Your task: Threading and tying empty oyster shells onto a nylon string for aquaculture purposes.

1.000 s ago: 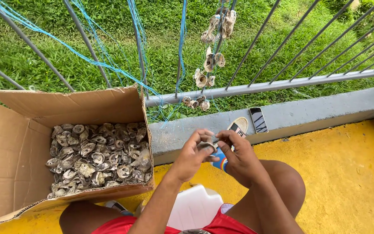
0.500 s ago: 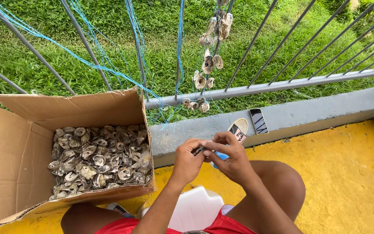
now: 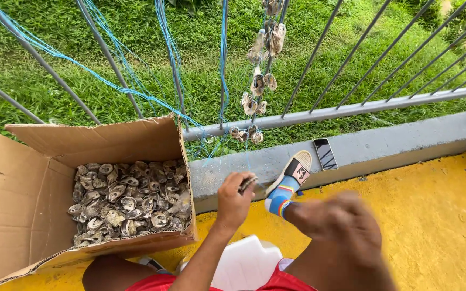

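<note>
The yellow floor (image 3: 438,226) runs wide and bare to my right, and that is the only loose room I have. To my left the open cardboard box (image 3: 39,205) stands close against my leg, heaped with grey oyster shells (image 3: 128,196). Ahead, the grey concrete curb (image 3: 378,145) and the slanted metal railing (image 3: 351,110) wall me in, with blue cords (image 3: 223,64) dropping down to the rail. A string of shells (image 3: 257,89) hangs just past the bars, straight above and beyond my left hand (image 3: 234,202). A foot in a striped sock and sandal (image 3: 289,180) props against the curb, and a dark phone (image 3: 325,153) lies flat on top beside it. My left grip is clenched on a single shell (image 3: 247,184), its long edge pointing up and right toward the hanging string. My right hand (image 3: 346,226) is nearer to me, apart from the shell, blurred; fingers curled, but I cannot tell if anything is in them.
</note>
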